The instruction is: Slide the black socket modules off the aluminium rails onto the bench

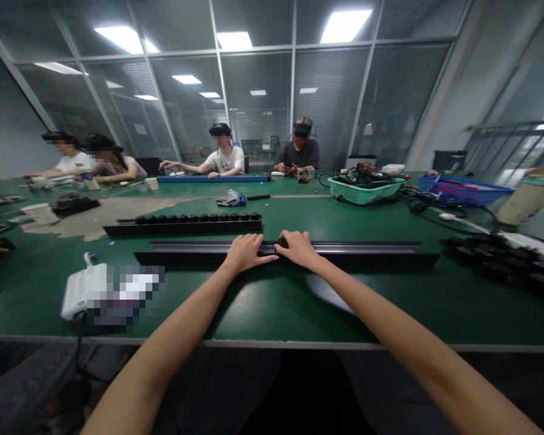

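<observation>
A long black channel-shaped rail (372,258) with a grey inner strip lies across the green table in front of me. My left hand (245,252) grips it near the middle, fingers over the far edge and thumb along the near side. Just to its right, my right hand (298,248) has its fingers curled around a small black part (281,243) at the rail's channel. Much of that part is hidden by my fingers. Behind, to the left, a second black rail (185,228) carries a row of several small black parts (199,218).
A pile of black parts (494,260) lies at right, near a green basket (365,192) of cables and a blue basket (469,190). A white device (84,290) sits front left. A crumpled cloth (231,198) lies farther back. Several people sit across the table.
</observation>
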A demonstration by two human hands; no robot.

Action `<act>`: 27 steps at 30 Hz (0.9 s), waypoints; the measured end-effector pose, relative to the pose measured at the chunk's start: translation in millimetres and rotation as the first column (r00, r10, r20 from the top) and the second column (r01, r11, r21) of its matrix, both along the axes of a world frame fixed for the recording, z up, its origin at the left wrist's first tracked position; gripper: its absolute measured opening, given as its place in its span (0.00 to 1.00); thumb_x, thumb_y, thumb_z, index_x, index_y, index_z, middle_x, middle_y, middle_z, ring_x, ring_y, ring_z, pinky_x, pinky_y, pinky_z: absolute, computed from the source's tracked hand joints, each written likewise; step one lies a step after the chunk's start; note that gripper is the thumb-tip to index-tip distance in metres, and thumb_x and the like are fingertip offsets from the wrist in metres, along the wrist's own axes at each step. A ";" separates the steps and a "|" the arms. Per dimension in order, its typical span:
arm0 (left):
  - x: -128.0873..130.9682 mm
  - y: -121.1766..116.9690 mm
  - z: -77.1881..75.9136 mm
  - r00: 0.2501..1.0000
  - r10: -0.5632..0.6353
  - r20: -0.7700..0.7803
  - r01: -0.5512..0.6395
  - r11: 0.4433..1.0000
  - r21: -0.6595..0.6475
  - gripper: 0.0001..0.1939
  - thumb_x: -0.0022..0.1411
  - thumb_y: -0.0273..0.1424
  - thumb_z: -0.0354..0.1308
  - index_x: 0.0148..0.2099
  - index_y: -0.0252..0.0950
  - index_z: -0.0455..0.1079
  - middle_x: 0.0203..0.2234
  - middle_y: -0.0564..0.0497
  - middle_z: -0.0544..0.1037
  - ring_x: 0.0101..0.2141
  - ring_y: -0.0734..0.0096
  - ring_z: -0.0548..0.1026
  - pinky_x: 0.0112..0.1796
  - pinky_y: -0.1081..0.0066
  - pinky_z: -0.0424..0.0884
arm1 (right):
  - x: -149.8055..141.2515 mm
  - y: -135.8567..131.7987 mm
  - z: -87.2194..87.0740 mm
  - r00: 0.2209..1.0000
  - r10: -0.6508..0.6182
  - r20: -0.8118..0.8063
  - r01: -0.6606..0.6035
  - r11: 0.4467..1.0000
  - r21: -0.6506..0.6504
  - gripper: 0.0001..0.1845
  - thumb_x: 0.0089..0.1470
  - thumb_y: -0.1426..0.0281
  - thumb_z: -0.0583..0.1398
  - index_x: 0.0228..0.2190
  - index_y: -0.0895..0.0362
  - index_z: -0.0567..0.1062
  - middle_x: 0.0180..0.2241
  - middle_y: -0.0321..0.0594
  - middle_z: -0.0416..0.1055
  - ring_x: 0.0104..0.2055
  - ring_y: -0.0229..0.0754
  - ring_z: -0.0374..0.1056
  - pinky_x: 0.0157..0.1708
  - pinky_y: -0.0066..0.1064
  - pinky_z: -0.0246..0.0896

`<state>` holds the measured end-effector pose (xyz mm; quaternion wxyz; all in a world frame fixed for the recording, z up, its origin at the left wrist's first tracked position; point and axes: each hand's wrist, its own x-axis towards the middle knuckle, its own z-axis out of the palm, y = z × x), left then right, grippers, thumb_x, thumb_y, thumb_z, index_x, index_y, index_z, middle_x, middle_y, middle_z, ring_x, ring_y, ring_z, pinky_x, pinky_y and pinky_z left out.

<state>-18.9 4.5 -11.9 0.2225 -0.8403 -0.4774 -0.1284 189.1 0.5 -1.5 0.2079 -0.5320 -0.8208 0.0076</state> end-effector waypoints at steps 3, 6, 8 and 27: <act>0.4 -0.2 -0.7 1.000 0.004 -0.002 -0.004 1.000 0.011 0.36 0.65 0.64 0.45 0.47 0.36 0.70 0.41 0.41 0.80 0.44 0.52 0.77 0.44 0.60 0.67 | 8.2 0.4 -0.2 1.000 -0.001 0.005 0.001 1.000 -0.002 0.16 0.65 0.57 0.56 0.46 0.56 0.72 0.48 0.47 0.78 0.52 0.52 0.70 0.47 0.40 0.49; 0.3 -0.6 -0.9 1.000 0.007 -0.003 -0.007 1.000 0.007 0.37 0.63 0.66 0.46 0.47 0.36 0.71 0.41 0.41 0.80 0.43 0.52 0.77 0.44 0.60 0.67 | 16.6 0.9 -0.2 1.000 -0.010 0.010 0.010 1.000 -0.001 0.16 0.65 0.57 0.56 0.45 0.56 0.72 0.46 0.48 0.78 0.51 0.53 0.70 0.47 0.40 0.50; 0.3 -0.9 -0.6 1.000 0.010 -0.002 -0.010 1.000 0.001 0.38 0.61 0.68 0.47 0.47 0.37 0.71 0.42 0.41 0.80 0.44 0.52 0.77 0.45 0.60 0.67 | 23.1 0.7 0.7 1.000 -0.020 0.016 0.020 1.000 -0.009 0.16 0.65 0.57 0.56 0.45 0.56 0.72 0.45 0.48 0.78 0.50 0.52 0.71 0.47 0.40 0.50; 1.2 1.0 -2.5 0.999 0.023 0.023 -0.023 1.000 -0.016 0.41 0.59 0.70 0.46 0.48 0.38 0.71 0.42 0.41 0.80 0.44 0.52 0.78 0.46 0.60 0.67 | 124.9 0.0 -4.4 1.000 -0.025 -0.011 0.025 0.999 -0.027 0.17 0.62 0.56 0.57 0.42 0.55 0.74 0.35 0.43 0.77 0.37 0.46 0.70 0.38 0.35 0.54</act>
